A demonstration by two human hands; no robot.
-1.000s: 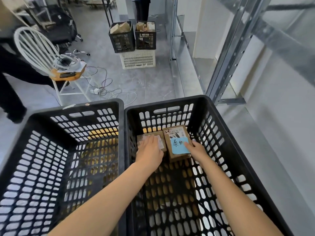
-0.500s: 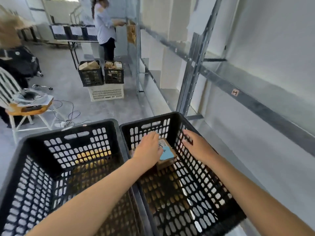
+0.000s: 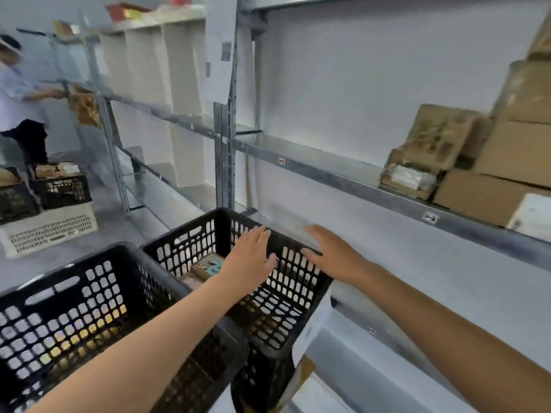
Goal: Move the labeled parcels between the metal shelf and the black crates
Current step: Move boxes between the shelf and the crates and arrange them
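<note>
A grey storeroom is lined with a metal shelf [image 3: 328, 174] whose rail slants from centre to the right edge, where brown shelf parcels [image 3: 441, 138] are stacked, one leaning. Two black crates sit low in the frame. The lower-left crate [image 3: 74, 293] looks bare. The centre crate [image 3: 301, 296] holds a labeled parcel [image 3: 208, 265] by its far wall.

Both hands are empty, fingers straight and apart. The left hand [image 3: 252, 257] hovers over the centre crate's far rim, and the right hand [image 3: 331, 257] is just past its right side, towards the shelf.

The picture is smeared, which suggests speed. A hasty reach could nudge the leaning box and bring the stack down, or snag fingers in the crate lattice.
</note>
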